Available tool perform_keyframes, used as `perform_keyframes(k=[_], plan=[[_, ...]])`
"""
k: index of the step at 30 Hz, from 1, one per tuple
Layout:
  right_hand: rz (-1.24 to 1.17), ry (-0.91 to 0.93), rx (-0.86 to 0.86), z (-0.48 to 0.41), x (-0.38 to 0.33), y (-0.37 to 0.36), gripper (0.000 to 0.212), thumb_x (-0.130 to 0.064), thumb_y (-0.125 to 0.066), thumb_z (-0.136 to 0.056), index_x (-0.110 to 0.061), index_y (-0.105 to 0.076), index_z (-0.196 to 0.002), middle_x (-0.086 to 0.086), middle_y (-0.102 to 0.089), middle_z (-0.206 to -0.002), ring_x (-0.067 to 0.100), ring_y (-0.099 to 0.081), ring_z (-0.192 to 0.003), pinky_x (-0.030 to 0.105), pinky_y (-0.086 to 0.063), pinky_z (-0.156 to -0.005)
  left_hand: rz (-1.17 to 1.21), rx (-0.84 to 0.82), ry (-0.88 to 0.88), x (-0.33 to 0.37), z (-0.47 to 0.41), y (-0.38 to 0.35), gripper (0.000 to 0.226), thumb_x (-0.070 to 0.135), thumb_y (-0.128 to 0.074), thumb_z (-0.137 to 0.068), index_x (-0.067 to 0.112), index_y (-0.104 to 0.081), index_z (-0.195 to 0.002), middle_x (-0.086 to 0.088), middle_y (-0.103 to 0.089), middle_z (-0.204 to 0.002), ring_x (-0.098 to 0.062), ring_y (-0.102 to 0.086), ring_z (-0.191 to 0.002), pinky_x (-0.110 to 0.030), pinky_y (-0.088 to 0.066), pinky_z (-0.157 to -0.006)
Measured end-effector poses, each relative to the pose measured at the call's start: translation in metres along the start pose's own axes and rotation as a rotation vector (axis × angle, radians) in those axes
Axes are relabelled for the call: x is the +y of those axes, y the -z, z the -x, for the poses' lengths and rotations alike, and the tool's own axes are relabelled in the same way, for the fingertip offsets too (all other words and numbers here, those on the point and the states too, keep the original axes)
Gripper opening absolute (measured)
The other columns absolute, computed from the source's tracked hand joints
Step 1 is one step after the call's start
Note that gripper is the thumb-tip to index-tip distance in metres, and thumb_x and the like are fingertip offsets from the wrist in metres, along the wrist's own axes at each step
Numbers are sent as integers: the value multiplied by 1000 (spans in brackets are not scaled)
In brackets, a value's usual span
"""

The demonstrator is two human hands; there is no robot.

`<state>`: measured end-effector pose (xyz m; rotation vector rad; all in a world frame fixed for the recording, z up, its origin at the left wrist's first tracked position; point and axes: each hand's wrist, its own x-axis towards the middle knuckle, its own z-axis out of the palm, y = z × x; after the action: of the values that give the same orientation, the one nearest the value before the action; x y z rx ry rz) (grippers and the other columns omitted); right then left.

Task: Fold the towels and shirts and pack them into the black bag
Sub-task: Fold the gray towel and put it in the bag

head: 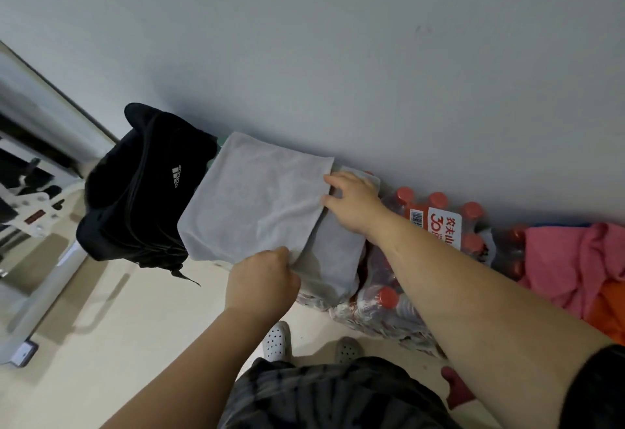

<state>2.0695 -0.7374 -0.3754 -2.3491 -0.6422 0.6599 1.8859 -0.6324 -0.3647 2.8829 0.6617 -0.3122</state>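
We are gripping the grey towel, left hand fisted round its near corner, right hand pinching its far corner.

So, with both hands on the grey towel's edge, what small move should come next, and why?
Probably draw the held edge rightward until it meets the lower layer's edge, then lay it flat. The left hand and right hand each pinch a corner of the upper flap of the grey towel, and the lower layer juts out beyond them.
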Motion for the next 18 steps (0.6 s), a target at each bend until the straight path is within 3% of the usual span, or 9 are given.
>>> perform_keyframes(k=[4,8,10,13,16,18], plan=[[-339,73,70,4,-27,27,43,-22,-59,-100,-11,-56,-141,5,-54,-146,18,-52,-132,37,-38,-115,208,166,49,-9,6,38,15,18,-63,-71,12,-49,-67,-2,-52,-58,-29,-52,-60,-34,-38,-50],[-774,40,170,25,-37,57,25,-13,-51,-103,-17,-68,-121,4,-70,-114,16,-68,-100,35,-59,-89,317,281,-24,-6,19,76,16,14,-66,-64,15,-50,-62,-1,-53,-52,-23,-52,-55,-36,-45,-49],[-860,-19,219,32,-24,61,23,-11,-49,-104,-21,-69,-110,4,-71,-101,15,-69,-86,36,-61,-82,349,210,-72,7,23,77,13,15,-66,-65,16,-53,-64,1,-56,-55,-18,-54,-58,-35,-46,-52],[-817,-147,197,37,8,47,19,-15,-50,-104,-24,-67,-109,7,-72,-108,18,-70,-90,36,-60,-83,333,-4,-110,30,18,44,7,16,-62,-70,17,-55,-71,3,-59,-65,-17,-55,-66,-32,-46,-57],[-721,-266,130,39,32,27,26,-13,-53,-102,-13,-64,-126,7,-68,-106,21,-67,-95,39,-58,-90,267,-187,-128,40,5,-1,4,19,-57,-78,16,-57,-79,0,-63,-75,-25,-58,-74,-34,-48,-62],[-676,-280,121,40,37,22,35,-13,-55,-101,-6,-58,-136,5,-67,-107,20,-66,-96,41,-57,-94,254,-215,-144,42,2,-17,10,23,-56,-81,14,-56,-78,-2,-63,-76,-28,-58,-75,-36,-47,-63]])
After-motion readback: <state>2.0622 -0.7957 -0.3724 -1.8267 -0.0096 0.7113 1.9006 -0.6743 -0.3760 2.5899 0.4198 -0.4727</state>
